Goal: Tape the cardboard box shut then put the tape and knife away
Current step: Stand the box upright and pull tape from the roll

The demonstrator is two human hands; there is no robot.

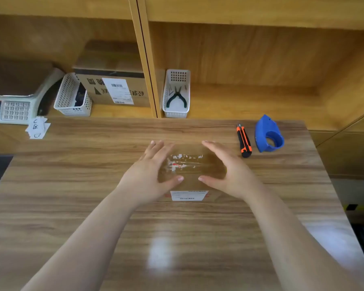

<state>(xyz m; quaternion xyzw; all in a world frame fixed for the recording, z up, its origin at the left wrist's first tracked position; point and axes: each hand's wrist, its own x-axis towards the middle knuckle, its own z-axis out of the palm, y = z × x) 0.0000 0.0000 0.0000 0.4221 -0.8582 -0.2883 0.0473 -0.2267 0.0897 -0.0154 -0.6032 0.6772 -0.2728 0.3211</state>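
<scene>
Cardboard box (192, 164): small, brown, at the centre of the wooden table (72, 185). Its top carries torn label scraps and glossy clear tape; a white printed label (188, 195) sits on the side at 6 o'clock.

Left hand (149, 175): spread, fingers apart, lying against the box's 9 o'clock side, thumb reaching over the top. Not closed around anything.

Right hand (229, 171): spread likewise, against the box's 3 o'clock side, thumb pointing toward the left thumb, the two tips close but apart. Both forearms are bare.

Knife (243, 141): orange and black utility knife, lying flat on the table at 2 o'clock from the box, lengthwise toward 12 o'clock, clear of both hands.

Tape dispenser (268, 134): blue plastic, just beside the knife on its 3 o'clock side, near the table's far right corner. Whether a roll is loaded cannot be told.

Shelf unit behind the table, at 12 o'clock: a white basket (176, 95) holding black-handled pliers (177, 97); at 10 o'clock, a second white basket (72, 97) with dark contents, a larger carton (111, 85) with a shipping label, and a weighing scale (15, 95) with a keypad.

Paper slips (37, 128): white, with handwritten marks, at the table's far left edge.
</scene>
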